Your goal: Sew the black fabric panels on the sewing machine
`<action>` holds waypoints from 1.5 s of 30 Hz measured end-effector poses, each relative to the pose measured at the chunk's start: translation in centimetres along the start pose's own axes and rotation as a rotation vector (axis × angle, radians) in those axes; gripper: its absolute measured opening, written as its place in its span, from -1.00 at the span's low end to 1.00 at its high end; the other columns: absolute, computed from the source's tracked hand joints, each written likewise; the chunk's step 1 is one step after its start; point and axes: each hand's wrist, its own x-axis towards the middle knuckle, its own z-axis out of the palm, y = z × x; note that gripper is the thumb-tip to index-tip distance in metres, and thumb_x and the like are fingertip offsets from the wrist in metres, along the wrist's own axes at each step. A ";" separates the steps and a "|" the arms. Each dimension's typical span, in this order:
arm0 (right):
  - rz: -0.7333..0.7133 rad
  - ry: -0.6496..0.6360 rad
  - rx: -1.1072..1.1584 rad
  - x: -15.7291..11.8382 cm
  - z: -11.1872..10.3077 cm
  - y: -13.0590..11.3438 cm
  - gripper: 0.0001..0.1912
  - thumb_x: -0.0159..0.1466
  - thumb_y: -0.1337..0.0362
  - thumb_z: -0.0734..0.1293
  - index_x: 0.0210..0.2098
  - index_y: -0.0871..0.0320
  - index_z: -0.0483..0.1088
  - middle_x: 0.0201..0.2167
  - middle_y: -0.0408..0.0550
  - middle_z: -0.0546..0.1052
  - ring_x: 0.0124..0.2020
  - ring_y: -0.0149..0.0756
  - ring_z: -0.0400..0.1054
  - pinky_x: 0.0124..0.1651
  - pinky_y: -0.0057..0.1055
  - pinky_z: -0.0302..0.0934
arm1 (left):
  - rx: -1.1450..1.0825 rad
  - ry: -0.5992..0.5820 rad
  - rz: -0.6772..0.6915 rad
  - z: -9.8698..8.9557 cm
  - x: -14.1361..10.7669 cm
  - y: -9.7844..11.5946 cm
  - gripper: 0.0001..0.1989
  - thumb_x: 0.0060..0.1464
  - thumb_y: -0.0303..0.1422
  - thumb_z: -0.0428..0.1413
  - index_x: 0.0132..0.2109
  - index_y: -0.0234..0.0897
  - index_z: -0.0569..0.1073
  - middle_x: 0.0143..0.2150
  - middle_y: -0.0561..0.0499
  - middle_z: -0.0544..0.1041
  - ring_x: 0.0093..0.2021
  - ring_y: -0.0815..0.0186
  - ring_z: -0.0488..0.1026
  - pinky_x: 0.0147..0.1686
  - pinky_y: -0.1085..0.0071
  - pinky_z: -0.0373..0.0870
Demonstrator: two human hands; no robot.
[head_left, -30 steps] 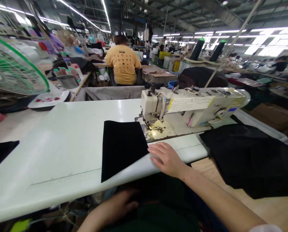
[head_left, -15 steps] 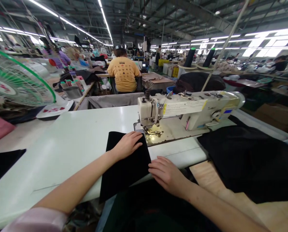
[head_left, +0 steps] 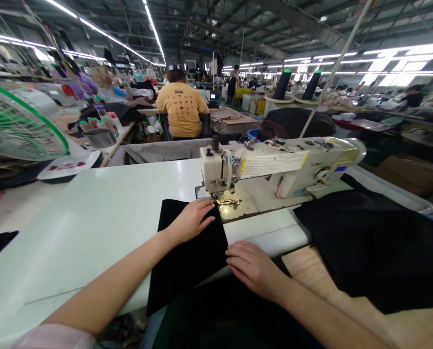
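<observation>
In the head view, a black fabric piece (head_left: 187, 252) lies at the centre of the frame on a white sewing table (head_left: 103, 213), its near end hanging over the table's front edge toward the bottom of the picture. The left hand (head_left: 192, 220) lies flat and open on the far right corner of the fabric, palm down, fingers stretched toward the needle area; it presses the cloth and clasps nothing. The right hand (head_left: 253, 268), lower and to the right of centre, also rests open with fingers spread, its fingertips touching the fabric's right edge at the table's front rim. Just beyond the left hand's fingertips stands a cream sewing machine (head_left: 274, 167), its head at mid-frame and its body running to the right, with a lit metal plate below the needle. At right, a larger heap of black cloth (head_left: 376, 247) spreads over the table's end and a wooden surface. At the upper left a green-rimmed fan (head_left: 20, 121) stands on a neighbouring table. In the upper centre a person in a yellow shirt (head_left: 182, 109) sits with back turned at another station, and two dark thread cones (head_left: 296, 85) rise at the upper right.
</observation>
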 end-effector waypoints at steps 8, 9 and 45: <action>0.005 -0.029 -0.005 -0.6 -0.5 0.1 -0.77 0.37 0.42 0.25 -0.01 0.20 0.43 -0.08 0.08 0.61 0.01 -0.15 0.47 0.15 -0.10 0.37 | 0.063 0.013 -0.075 -0.9 -0.3 2.1 -0.67 0.31 -0.32 0.00 0.15 -0.29 0.44 0.21 -0.22 0.45 0.24 0.02 0.35 0.24 -0.06 0.27; 0.005 -0.033 -0.007 -0.7 -0.7 0.0 -0.77 0.37 0.41 0.25 -0.01 0.20 0.43 -0.06 0.09 0.61 0.02 -0.15 0.48 0.16 -0.08 0.36 | 0.045 0.019 -0.081 -1.3 -0.9 3.4 -0.69 0.31 -0.35 -0.01 0.12 -0.28 0.46 0.19 -0.22 0.46 0.21 0.03 0.37 0.22 -0.05 0.30; 0.230 -0.056 -0.235 7.8 1.6 7.1 -0.78 0.32 0.33 0.37 -0.04 0.20 0.49 -0.12 0.08 0.52 -0.06 -0.08 0.37 0.00 -0.09 0.34 | -0.089 -0.074 0.105 -1.4 1.4 -2.9 -0.64 0.35 -0.25 -0.04 0.12 -0.30 0.47 0.12 -0.19 0.49 0.13 0.13 0.43 0.19 0.16 0.37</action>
